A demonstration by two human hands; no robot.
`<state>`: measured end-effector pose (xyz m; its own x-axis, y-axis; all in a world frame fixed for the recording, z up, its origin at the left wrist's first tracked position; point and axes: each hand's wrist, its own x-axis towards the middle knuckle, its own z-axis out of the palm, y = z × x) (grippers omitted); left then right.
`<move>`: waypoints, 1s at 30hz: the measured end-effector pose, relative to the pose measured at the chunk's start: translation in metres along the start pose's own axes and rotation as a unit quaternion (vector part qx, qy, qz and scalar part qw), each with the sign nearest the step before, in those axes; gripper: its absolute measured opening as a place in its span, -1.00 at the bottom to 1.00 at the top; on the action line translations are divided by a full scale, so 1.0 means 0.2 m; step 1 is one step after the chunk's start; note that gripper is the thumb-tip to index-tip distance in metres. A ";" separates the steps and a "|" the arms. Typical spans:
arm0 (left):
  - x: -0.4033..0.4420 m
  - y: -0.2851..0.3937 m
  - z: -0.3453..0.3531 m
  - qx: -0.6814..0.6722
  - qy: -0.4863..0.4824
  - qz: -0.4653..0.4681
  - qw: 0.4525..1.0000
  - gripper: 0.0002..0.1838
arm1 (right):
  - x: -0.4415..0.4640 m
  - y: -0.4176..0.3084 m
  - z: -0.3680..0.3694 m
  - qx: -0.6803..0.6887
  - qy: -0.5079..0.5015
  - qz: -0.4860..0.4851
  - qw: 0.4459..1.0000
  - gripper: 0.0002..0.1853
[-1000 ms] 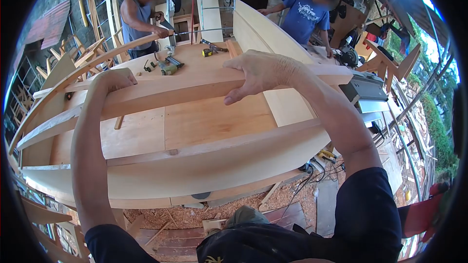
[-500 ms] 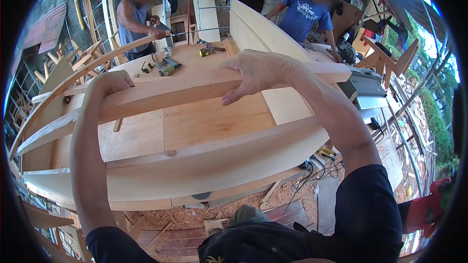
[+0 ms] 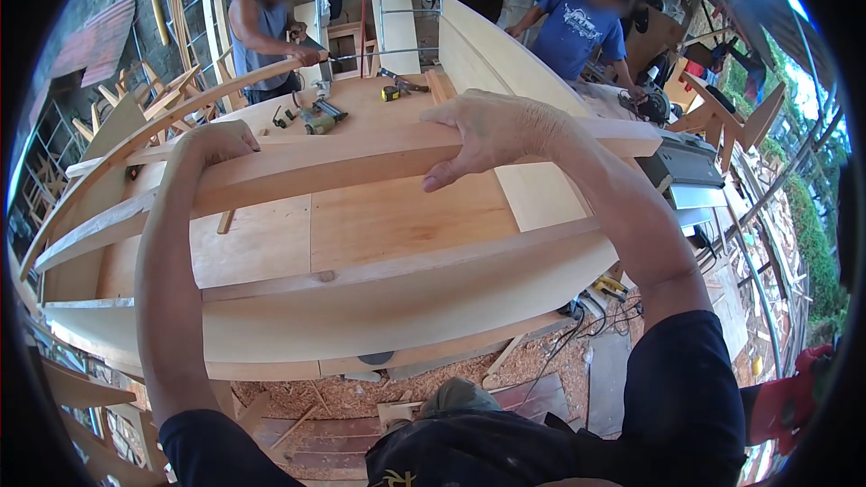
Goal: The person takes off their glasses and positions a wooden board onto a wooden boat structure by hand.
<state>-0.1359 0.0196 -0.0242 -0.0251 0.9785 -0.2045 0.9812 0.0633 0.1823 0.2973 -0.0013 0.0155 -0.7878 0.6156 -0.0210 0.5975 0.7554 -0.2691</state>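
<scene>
A long, gently curved wooden beam (image 3: 334, 173) spans the head view from lower left to upper right, above a boat-shaped plywood frame. My left hand (image 3: 227, 142) is closed over the beam's top toward its left part, with the fingertips partly hidden behind it. Farther right, my right hand (image 3: 478, 135) grips the same beam, thumb on the near face and fingers over the top. Under the beam lies a plywood panel (image 3: 406, 221). A curved side panel (image 3: 406, 307) with a wooden strip along its upper edge stands nearest me.
Across the work, one person (image 3: 262, 32) holds a tool beside a thin curved strip (image 3: 207, 90); another person (image 3: 577, 32) has a hand near a circular saw (image 3: 651, 106). A yellow tape measure (image 3: 390, 93) and power tools (image 3: 320, 117) lie beyond the beam. Cables (image 3: 577, 329) and shavings cover the ground.
The whole view has shifted slightly, so the surroundings appear a little farther right. Both hands keep their hold on the beam, which looks nearly still.
</scene>
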 end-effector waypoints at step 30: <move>-0.02 0.05 -0.03 0.017 -0.057 -0.035 0.998 -0.56 | 0.01 0.02 0.01 0.003 -0.003 0.016 1.000 -0.27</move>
<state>-0.1278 0.0179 -0.0161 -0.0741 0.9429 -0.3247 0.9836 0.1227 0.1319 0.2973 0.0016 0.0124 -0.7690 0.6383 -0.0352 0.6218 0.7340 -0.2732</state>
